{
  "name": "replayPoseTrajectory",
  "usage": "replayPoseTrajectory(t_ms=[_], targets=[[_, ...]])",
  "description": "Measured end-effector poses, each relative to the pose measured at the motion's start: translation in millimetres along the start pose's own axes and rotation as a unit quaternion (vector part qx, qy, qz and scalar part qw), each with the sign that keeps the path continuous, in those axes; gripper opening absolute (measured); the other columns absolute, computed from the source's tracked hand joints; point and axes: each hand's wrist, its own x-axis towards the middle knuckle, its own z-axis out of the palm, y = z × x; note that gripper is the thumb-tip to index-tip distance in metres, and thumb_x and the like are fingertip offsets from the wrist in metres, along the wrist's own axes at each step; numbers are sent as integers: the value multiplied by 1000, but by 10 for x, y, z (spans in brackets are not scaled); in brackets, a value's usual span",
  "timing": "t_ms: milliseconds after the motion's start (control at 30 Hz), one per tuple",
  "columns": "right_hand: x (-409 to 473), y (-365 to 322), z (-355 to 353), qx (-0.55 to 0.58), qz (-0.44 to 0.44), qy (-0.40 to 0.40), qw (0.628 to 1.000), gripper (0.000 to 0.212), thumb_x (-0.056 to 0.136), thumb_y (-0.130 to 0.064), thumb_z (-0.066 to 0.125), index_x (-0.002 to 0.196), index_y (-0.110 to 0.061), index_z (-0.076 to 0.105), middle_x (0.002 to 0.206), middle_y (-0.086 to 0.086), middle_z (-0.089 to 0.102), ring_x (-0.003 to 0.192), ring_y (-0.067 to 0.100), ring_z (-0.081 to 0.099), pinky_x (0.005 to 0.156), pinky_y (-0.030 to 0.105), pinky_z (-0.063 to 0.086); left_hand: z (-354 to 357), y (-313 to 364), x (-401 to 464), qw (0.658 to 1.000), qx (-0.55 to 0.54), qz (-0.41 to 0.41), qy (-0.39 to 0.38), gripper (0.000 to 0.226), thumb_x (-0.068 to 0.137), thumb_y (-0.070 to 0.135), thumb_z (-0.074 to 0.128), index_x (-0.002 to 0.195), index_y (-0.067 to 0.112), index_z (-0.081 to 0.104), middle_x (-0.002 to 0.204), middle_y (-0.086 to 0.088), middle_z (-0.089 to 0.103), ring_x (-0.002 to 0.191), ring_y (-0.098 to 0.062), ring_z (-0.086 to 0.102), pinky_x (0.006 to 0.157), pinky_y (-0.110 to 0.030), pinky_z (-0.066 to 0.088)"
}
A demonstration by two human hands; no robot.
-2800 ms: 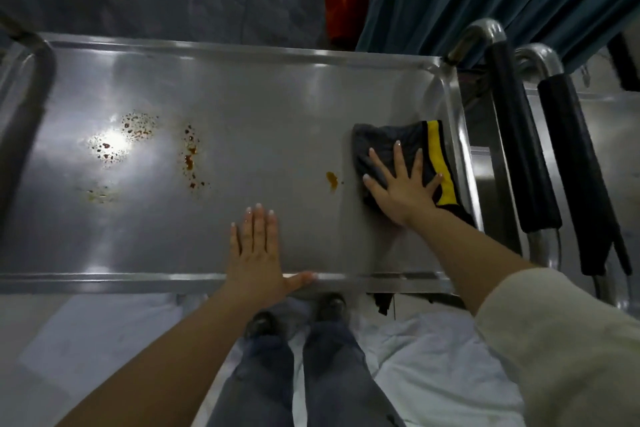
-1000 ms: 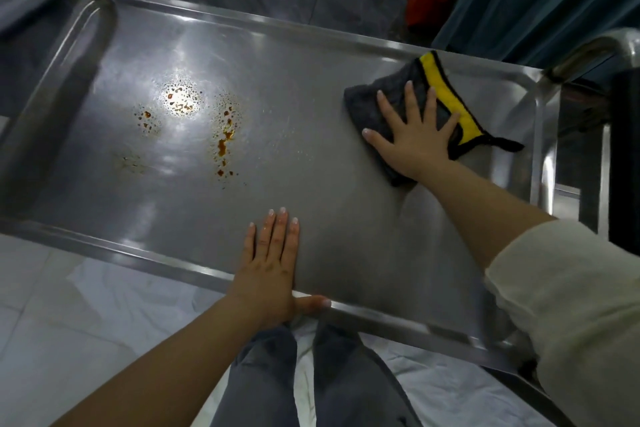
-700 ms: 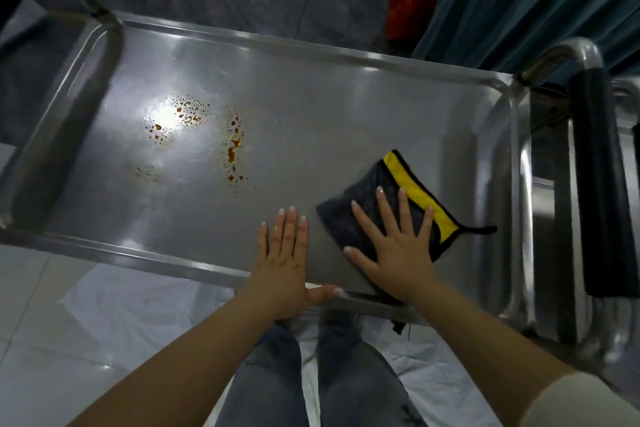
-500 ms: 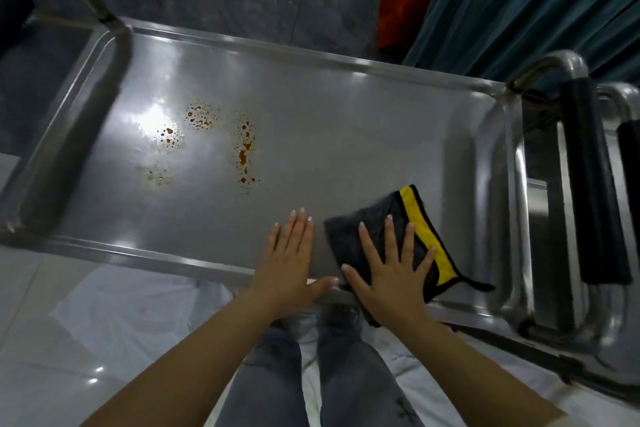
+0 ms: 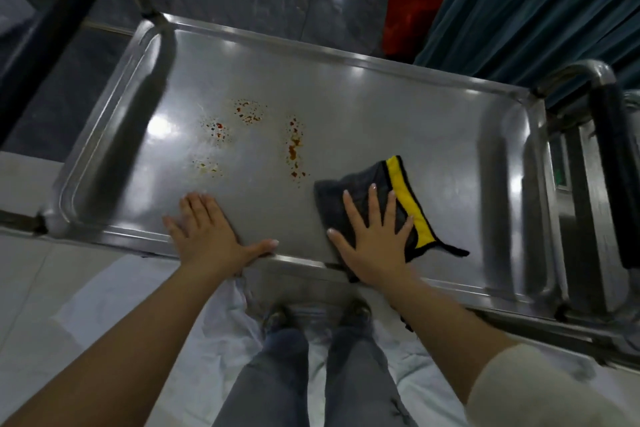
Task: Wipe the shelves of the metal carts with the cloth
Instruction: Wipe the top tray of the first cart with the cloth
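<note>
A black-padded handle (image 5: 59, 31) rises at the far left end of the metal cart's top shelf (image 5: 381, 107). Orange-brown stains (image 5: 294, 149) speckle the shelf left of centre. The left hand (image 5: 204, 232) lies flat on the shelf near its front rim, fingers straight and together, thumb out along the rim. To its right, well apart from it, the right hand (image 5: 374, 239) presses down with spread, straight fingers on the dark cloth (image 5: 360, 191) with a yellow band, which lies on the shelf just right of the stains. A red bag (image 5: 412, 10) sits beyond the cart beside a teal curtain (image 5: 536, 0)
</note>
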Motion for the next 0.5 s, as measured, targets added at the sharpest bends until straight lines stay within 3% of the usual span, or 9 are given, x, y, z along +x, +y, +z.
replayPoseTrajectory(t_ms=[100, 300, 500], targets=[[-315, -99, 148, -51, -77, 15, 996, 71, 86, -77, 14, 148, -46, 1, 160, 4, -4, 145, 37, -11, 107, 70, -3, 9, -21, 11, 999, -19, 6, -33, 163, 20, 107, 8, 138, 4, -36, 150, -19, -37, 138, -35, -33, 111, -63, -13], [-24, 114, 7, -85, -155, -3, 984, 68, 87, -77, 15, 147, -49, -2, 160, -5, -9, 146, 27, -16, 109, 69, -1, -28, -53, 39, 997, -37, 17, -68, 159, 20, 106, 9, 128, 4, -47, 144, -20, -44, 134, -37, -40, 110, -64, -12], [957, 157, -286, -58, -121, -48, 990, 72, 76, -87, 9, 138, -60, -15, 154, -14, -25, 141, 19, -29, 107, 61, -19, -26, -29, 56, 996, -40, 21, -74, 157, 21, 105, 7, 128, 4, -49, 139, -19, -51, 129, -36, -46, 108, -62, -17]])
